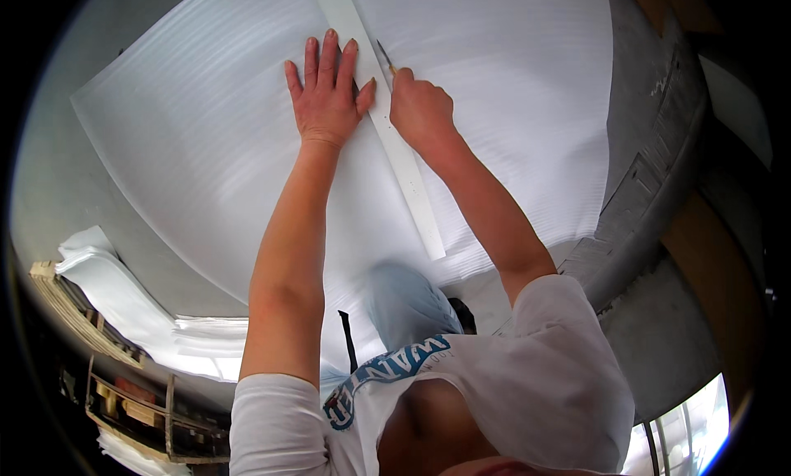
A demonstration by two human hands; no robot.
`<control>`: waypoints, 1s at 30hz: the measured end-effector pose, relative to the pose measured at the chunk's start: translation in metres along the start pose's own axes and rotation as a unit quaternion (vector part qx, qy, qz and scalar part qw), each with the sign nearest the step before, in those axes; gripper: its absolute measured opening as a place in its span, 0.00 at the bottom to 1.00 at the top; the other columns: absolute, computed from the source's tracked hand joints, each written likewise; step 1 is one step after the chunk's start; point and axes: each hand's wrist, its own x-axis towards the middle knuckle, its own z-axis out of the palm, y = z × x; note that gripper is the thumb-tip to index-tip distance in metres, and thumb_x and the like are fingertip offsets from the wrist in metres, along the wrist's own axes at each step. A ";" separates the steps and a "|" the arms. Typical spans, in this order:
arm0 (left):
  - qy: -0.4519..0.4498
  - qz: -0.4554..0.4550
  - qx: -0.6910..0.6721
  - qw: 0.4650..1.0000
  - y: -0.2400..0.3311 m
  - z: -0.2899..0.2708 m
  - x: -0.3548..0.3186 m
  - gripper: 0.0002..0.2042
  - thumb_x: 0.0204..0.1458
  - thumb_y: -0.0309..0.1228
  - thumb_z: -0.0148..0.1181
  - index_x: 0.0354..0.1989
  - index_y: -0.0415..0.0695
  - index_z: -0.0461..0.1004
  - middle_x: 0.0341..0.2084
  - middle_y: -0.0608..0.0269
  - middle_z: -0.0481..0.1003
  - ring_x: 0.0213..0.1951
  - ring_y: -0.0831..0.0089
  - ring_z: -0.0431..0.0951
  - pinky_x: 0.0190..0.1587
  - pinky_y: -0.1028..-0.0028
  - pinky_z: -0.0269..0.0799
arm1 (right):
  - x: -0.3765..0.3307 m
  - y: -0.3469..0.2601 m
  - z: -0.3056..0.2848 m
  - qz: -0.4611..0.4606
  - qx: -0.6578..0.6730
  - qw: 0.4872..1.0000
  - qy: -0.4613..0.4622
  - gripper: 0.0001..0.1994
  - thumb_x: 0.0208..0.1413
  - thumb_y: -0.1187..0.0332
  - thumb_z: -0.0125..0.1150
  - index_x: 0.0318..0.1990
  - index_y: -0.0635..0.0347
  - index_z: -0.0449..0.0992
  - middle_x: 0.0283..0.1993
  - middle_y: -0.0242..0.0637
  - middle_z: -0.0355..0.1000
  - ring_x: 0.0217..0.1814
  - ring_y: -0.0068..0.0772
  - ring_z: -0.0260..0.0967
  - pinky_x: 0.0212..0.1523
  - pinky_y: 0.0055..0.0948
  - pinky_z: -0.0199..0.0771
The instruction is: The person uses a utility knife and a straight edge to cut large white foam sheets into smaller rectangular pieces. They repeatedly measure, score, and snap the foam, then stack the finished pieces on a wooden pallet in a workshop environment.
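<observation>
A large white foam sheet (pixel 511 89) with faint parallel ridges lies spread out beneath both hands. Across it runs a long, flat white strip like a straightedge (pixel 409 175), slanting from the top toward my knee. My left hand (pixel 324 105) lies flat with its fingers spread, mostly on the sheet, its thumb and fingertips reaching the strip's left edge. Just right of the strip, my right hand (pixel 422 109) is closed round a knife (pixel 385 54). The thin dark blade points up and left, close along the strip's right edge. Its handle is mostly hidden in my fist.
My bent knee (pixel 404 303) rests at the sheet's near edge. At lower left are stacked white foam sheets (pixel 124 287) and a wooden rack (pixel 136 410) holding pieces. Grey floor (pixel 156 237) borders the sheet; dark grey slatted panels (pixel 634 188) lie at the right.
</observation>
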 end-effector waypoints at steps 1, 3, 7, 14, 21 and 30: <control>-0.005 -0.004 0.003 1.000 0.000 -0.002 0.000 0.27 0.55 0.49 0.52 0.63 0.57 0.62 0.68 0.65 0.54 0.69 0.59 0.50 0.68 0.47 0.37 | -0.019 0.010 0.015 -0.007 -0.004 1.000 0.008 0.07 0.53 0.71 0.56 0.33 0.64 0.66 0.21 0.47 0.72 0.22 0.47 0.74 0.22 0.40 0.72; 0.000 -0.004 0.009 1.000 -0.002 0.001 0.000 0.27 0.55 0.49 0.52 0.63 0.58 0.62 0.68 0.66 0.54 0.69 0.59 0.50 0.68 0.47 0.37 | -0.049 0.025 0.039 -0.005 -0.003 1.000 0.013 0.06 0.56 0.71 0.54 0.31 0.62 0.64 0.17 0.44 0.70 0.17 0.46 0.70 0.18 0.41 0.69; 0.014 0.010 0.019 1.000 -0.002 0.005 -0.003 0.27 0.55 0.50 0.52 0.64 0.58 0.61 0.68 0.66 0.54 0.69 0.59 0.50 0.68 0.47 0.37 | -0.074 0.043 0.070 -0.023 0.030 0.996 0.078 0.07 0.54 0.72 0.54 0.29 0.61 0.62 0.13 0.41 0.67 0.13 0.42 0.68 0.14 0.36 0.67; 0.029 0.011 0.038 0.999 -0.001 0.006 -0.007 0.28 0.54 0.50 0.53 0.64 0.59 0.60 0.67 0.67 0.55 0.69 0.59 0.52 0.68 0.46 0.39 | -0.066 0.049 0.081 -0.042 0.060 0.990 0.117 0.08 0.57 0.70 0.52 0.29 0.60 0.62 0.13 0.43 0.66 0.14 0.47 0.67 0.15 0.41 0.67; 0.060 0.021 0.072 0.995 0.003 0.010 -0.012 0.27 0.58 0.50 0.48 0.66 0.61 0.57 0.69 0.70 0.52 0.70 0.64 0.50 0.68 0.48 0.41 | -0.066 0.050 0.076 -0.046 0.053 0.989 0.131 0.08 0.56 0.69 0.52 0.29 0.64 0.65 0.17 0.46 0.69 0.19 0.48 0.72 0.19 0.40 0.72; 0.076 -0.060 0.154 0.983 0.016 0.006 -0.036 0.28 0.61 0.54 0.42 0.68 0.60 0.53 0.69 0.69 0.50 0.70 0.57 0.48 0.66 0.41 0.41 | -0.073 0.041 0.074 -0.044 0.078 0.988 0.122 0.07 0.52 0.72 0.52 0.34 0.68 0.70 0.28 0.54 0.75 0.32 0.54 0.76 0.31 0.44 0.76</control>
